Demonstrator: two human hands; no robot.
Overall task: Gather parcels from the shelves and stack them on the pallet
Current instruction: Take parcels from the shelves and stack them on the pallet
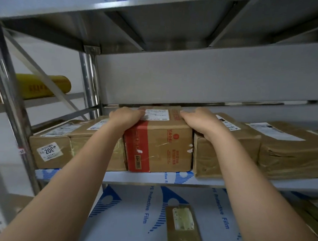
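Grasping red-banded box [158,144] at its top corners: left hand [126,116] and right hand [197,120], fingers curled over | box at shelf [133,177] front edge, between brown parcels [76,143]

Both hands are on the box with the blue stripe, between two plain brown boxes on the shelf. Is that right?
Not quite: the stripe is red, not blue. The head view shows the left hand and right hand gripping the box between two plain brown boxes on the shelf.
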